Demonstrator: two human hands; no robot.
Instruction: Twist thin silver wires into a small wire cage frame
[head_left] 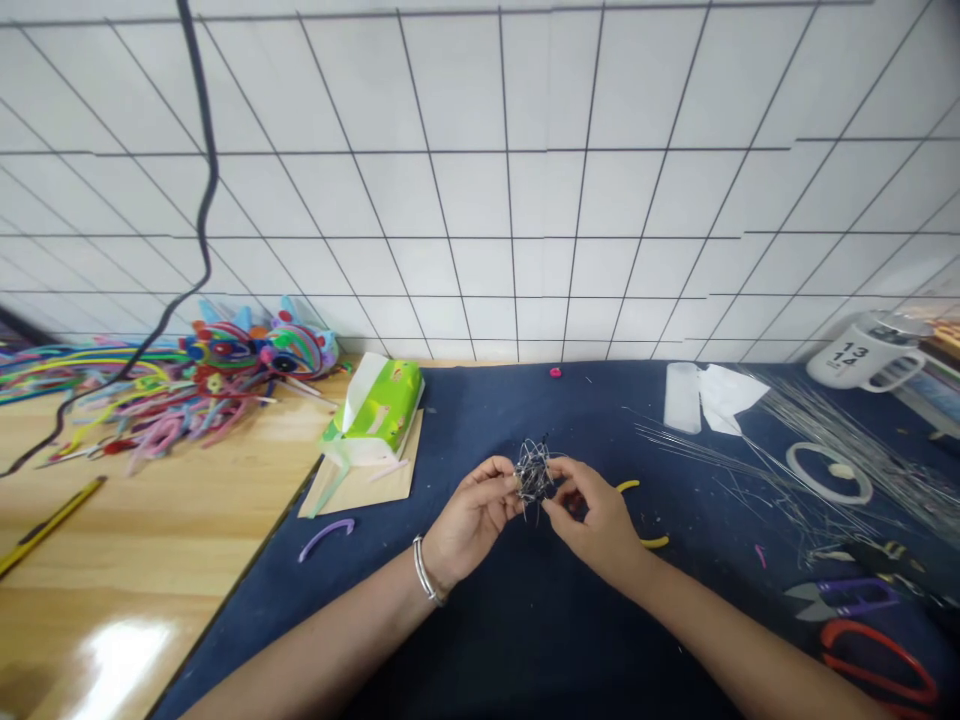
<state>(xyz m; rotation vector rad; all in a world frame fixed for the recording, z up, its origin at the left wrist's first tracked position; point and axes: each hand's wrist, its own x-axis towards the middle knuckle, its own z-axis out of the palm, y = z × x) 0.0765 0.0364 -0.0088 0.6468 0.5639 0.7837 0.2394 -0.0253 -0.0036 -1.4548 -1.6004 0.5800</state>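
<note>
A small tangled ball of thin silvery wire (534,472) is held up between my two hands, with loose ends sticking out all round. My left hand (476,510) pinches its left side between thumb and fingers; a silver bangle (426,572) circles that wrist. On the other side, my right hand (592,515) grips the wire with thumb and forefinger. Behind the right hand, parts of a yellow-handled tool (628,487) show on the dark blue cloth (517,640); the hand hides the rest of it.
Loose straight wires (832,430), a clear ring (829,475), purple snips (844,597) and red-handled scissors (877,660) lie at right, near a white mug (866,352). Leftward are a green tissue pack (382,405), a purple strip (326,538), colourful pipe cleaners (172,400) and a yellow cutter (52,525).
</note>
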